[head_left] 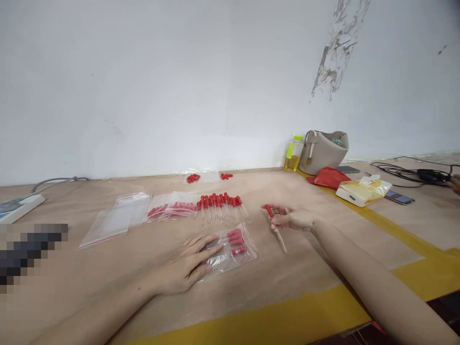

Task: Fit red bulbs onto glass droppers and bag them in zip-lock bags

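Observation:
My right hand (289,218) grips a glass dropper (280,239) by its upper part, with the red rubber bulb (268,210) tilted up and the clear tube slanting down toward the table. Flat on a clear zip bag (219,261) rests my left hand (192,261), fingers spread. Several red-bulbed droppers lie inside that bag, their bulbs (236,237) near its zip end. Just behind it, a row of loose droppers (217,203) lies side by side, bulbs away from me. Filled bags of droppers (172,208) lie to their left.
Flat zip bags (115,220) lie at left, near a power strip (25,208). Loose red bulbs (193,178) sit by the wall. At right are a bottle (293,155), a grey bag (325,151), a tissue pack (362,190), a phone (399,197) and a coiled black cable (406,171). Another person's hand (454,183) shows at the right edge.

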Available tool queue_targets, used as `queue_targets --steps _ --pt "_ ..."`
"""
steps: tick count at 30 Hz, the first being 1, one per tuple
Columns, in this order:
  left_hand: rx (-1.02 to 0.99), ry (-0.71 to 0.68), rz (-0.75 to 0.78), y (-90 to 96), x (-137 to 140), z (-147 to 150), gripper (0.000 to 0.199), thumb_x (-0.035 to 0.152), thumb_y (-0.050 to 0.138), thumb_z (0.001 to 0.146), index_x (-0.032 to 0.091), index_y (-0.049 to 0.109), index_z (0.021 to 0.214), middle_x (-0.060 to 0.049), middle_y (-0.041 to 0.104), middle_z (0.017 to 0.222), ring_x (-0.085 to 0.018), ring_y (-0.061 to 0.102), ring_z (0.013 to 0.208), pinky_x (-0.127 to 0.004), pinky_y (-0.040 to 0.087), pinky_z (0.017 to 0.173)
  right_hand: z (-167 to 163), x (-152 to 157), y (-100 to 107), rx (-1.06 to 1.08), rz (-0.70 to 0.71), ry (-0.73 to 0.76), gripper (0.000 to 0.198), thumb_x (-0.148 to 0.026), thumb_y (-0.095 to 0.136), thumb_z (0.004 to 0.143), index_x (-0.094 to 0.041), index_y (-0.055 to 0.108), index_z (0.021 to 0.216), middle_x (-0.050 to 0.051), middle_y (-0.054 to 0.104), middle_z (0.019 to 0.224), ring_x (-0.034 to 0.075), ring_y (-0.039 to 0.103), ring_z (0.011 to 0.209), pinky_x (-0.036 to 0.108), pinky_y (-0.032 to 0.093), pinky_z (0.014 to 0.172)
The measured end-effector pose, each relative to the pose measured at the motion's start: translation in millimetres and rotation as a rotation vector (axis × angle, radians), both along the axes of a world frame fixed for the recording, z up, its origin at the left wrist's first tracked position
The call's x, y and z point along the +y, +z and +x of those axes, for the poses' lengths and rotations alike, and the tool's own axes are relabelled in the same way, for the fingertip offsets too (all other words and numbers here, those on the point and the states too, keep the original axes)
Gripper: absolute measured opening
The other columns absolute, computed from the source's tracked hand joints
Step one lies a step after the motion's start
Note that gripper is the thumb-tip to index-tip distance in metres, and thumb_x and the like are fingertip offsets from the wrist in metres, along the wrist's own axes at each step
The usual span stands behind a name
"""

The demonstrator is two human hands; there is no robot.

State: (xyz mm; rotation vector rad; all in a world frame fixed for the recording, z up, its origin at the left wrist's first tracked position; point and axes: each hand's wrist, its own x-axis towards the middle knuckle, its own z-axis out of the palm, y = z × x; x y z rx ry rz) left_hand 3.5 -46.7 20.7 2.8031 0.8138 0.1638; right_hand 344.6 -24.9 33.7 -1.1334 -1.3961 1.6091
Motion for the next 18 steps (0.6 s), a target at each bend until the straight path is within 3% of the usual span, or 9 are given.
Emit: queue_targets --steps 2,7,9,18 --pt "0.004 0.008 0.004 -0.4 0.8 -0.4 0.047 0.035 0.031 0.09 0.031 0.017 0.135 -0.003 0.023 0.14 -0.024 0.021 0.127 -0.044 0.024 0.102 -13.7 -7.0 -0.9 0.119 0.057 -0.007 0.058 -0.016 0.066 0.058 -0.024 0.042 0.111 -0.004 0.048 0.078 0.012 0.059 0.066 0.031 0.048 0.069" --pt "-0.004 -0.003 0.014 -0.7 1.5 -0.4 0.047 0.035 0.032 0.09 0.031 0.019 0.135 -0.002 0.023 0.14 -0.025 0.022 0.126 -0.045 0.025 0.101 -44.1 -8.2 -15.9 0.202 0.285 -0.382 0.056 -0.026 0.069 0.059 -0.026 0.037 0.106 -0.005 0.043 0.078 0.012 0.058 0.066 0.033 0.05 0.07" --pt "-0.009 -0.003 0.016 -0.5 1.1 -0.4 0.048 0.035 0.032 0.09 0.031 0.018 0.135 -0.003 0.023 0.14 -0.025 0.022 0.126 -0.045 0.025 0.101 -50.1 -6.9 -21.8 0.185 0.349 -0.449 0.059 -0.031 0.069 0.059 -0.025 0.035 0.107 -0.004 0.043 0.08 0.012 0.058 0.067 0.033 0.051 0.069" --pt "-0.003 -0.006 0.014 0.6 1.0 0.3 0.047 0.033 0.033 0.09 0.031 0.02 0.135 -0.002 0.023 0.14 -0.024 0.021 0.127 -0.045 0.024 0.102 -64.3 -8.7 -33.1 0.195 0.372 -0.4 0.059 -0.038 0.068 0.059 -0.025 0.033 0.105 -0.002 0.041 0.085 0.013 0.059 0.067 0.033 0.051 0.068"
